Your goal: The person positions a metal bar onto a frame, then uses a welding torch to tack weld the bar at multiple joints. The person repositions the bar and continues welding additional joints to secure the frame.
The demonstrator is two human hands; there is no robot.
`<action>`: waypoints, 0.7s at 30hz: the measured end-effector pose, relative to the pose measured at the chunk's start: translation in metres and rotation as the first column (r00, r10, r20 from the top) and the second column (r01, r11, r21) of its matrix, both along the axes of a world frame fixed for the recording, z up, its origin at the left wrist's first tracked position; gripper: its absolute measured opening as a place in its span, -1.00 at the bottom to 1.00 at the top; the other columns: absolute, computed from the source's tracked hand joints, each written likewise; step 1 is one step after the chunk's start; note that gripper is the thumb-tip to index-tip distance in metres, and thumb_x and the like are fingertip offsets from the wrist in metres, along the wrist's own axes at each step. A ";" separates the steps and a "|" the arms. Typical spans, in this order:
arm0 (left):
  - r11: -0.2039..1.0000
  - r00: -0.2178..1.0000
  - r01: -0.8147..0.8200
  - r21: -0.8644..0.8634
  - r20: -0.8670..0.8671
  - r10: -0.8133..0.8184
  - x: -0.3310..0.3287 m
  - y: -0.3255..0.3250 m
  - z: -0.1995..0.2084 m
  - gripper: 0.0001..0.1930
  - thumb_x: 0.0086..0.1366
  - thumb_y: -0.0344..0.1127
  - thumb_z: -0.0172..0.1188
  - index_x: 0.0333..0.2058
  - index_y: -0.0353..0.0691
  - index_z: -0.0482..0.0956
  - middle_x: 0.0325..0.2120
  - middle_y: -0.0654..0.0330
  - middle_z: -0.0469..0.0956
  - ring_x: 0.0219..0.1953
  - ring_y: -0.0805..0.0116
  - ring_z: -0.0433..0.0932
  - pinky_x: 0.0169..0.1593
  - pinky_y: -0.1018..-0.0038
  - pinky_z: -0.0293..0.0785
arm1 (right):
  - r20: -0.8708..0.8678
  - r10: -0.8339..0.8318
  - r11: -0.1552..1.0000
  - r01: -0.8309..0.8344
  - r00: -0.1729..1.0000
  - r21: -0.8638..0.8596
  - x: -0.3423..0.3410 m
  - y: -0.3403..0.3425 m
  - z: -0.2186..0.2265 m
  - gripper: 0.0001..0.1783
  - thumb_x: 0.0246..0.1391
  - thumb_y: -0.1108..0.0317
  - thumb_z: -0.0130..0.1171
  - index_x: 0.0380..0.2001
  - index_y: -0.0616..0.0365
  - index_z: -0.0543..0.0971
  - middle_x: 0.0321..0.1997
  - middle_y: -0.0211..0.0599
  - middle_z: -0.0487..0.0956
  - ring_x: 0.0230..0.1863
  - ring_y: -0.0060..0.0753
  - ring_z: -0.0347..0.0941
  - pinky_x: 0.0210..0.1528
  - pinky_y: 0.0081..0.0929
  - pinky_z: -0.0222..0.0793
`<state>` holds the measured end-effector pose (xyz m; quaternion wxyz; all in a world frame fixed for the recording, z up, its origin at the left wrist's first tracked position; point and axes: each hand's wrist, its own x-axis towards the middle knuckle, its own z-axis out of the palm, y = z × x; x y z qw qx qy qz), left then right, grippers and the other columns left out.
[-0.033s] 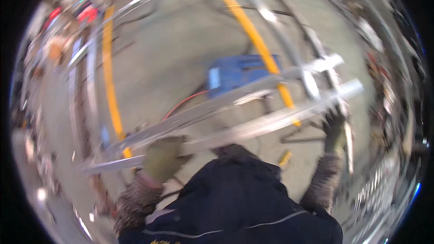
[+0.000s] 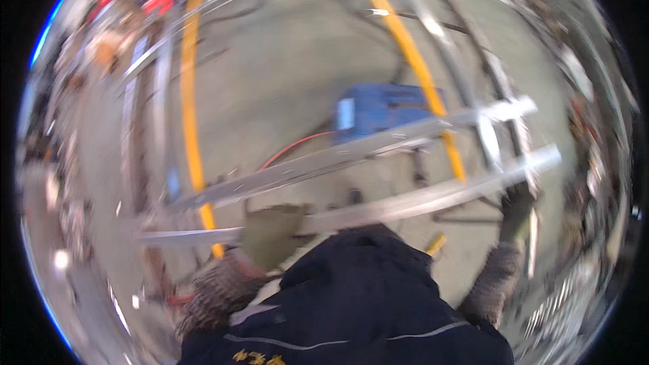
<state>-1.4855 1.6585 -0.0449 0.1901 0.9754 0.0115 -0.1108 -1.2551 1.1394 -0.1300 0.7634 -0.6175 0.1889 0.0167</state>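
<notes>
From my remote view, the left hand (image 2: 274, 232) grips the near rail (image 2: 419, 201), which runs before the body, beside the far rail (image 2: 324, 160). The right hand (image 2: 518, 208) is at its right part; blur hides its grip. If that is loose, I think the rail could swing and knock the other.

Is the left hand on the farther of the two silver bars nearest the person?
No, the left hand covers part of the nearer bar, while the farther bar lies beyond it.
</notes>
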 end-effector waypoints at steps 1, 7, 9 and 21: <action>0.996 0.991 -0.020 -0.084 -0.136 0.008 -0.013 -0.010 -0.005 -0.47 0.30 0.04 0.41 0.14 -0.12 0.66 -0.11 0.00 0.74 -0.02 -0.04 0.73 0.03 0.04 0.64 | 0.015 -0.005 1.000 0.004 1.000 0.016 0.002 -0.004 -0.005 -0.14 0.51 -0.36 -0.17 0.60 -0.02 0.21 0.57 -0.05 0.31 0.51 0.01 0.29 0.41 0.13 0.35; 0.986 0.955 -0.063 -0.152 -0.297 0.015 -0.053 -0.045 -0.031 -0.53 0.35 0.02 0.32 0.13 -0.07 0.55 -0.15 0.03 0.72 -0.07 -0.06 0.75 -0.05 -0.02 0.68 | -0.119 -0.191 0.945 0.215 0.974 0.247 0.024 -0.024 -0.042 -0.30 0.58 -0.10 -0.04 0.55 0.11 0.32 0.61 -0.18 0.35 0.60 -0.18 0.21 0.69 -0.14 -0.03; 0.987 0.973 -0.086 -0.139 -0.224 0.053 -0.055 -0.046 -0.036 -0.59 0.39 0.02 0.28 0.08 -0.07 0.55 -0.17 0.06 0.71 -0.09 -0.02 0.76 -0.09 -0.04 0.68 | -0.089 -0.086 0.967 0.105 0.992 0.231 0.039 -0.030 -0.053 -0.35 0.54 -0.08 0.05 0.44 0.15 0.43 0.44 -0.16 0.51 0.46 -0.13 0.36 0.61 -0.12 0.11; 0.933 0.970 -0.212 -0.292 -0.175 0.166 -0.065 -0.107 -0.103 -0.65 0.35 -0.17 0.25 0.05 -0.15 0.55 -0.23 0.01 0.70 -0.16 -0.08 0.77 -0.16 -0.05 0.71 | -0.168 -0.112 0.994 0.110 0.980 -0.018 0.084 -0.122 -0.116 -0.40 0.45 0.00 0.14 0.31 0.23 0.48 0.32 -0.11 0.55 0.36 -0.09 0.42 0.54 -0.07 0.19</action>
